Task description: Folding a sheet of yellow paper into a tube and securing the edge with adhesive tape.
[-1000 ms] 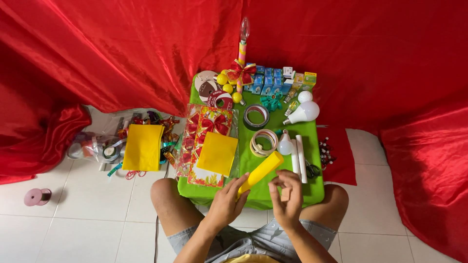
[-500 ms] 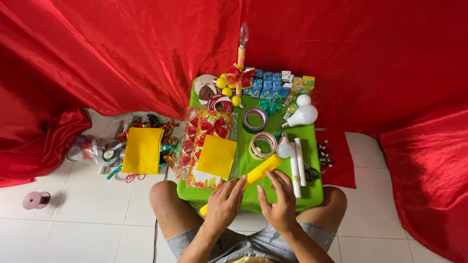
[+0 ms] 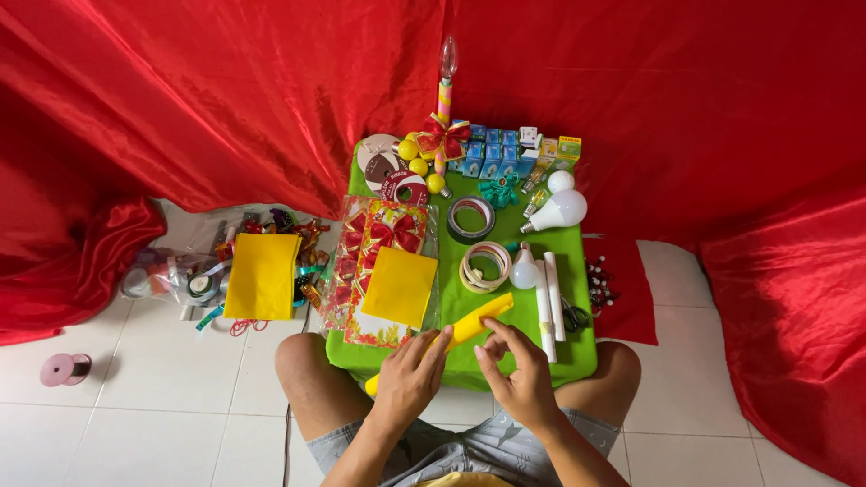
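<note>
Yellow paper roll (image 3: 469,326) sits gripped in your left hand (image 3: 408,383); your right hand (image 3: 516,379), fingers half-curled, pinches beside it.

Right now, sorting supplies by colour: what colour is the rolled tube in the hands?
Yellow: the rolled tube, best in the head view.

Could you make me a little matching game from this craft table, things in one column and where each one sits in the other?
Things:
1. rolled yellow tube
2. big white bulb
3. pink ribbon spool
4. candle-shaped lamp

Places:
A. on the floor tiles, far left
B. upright at the table's far edge
C. between the left hand and right hand
D. lying on the green table, right side

Pairs: 1-C, 2-D, 3-A, 4-B
</note>
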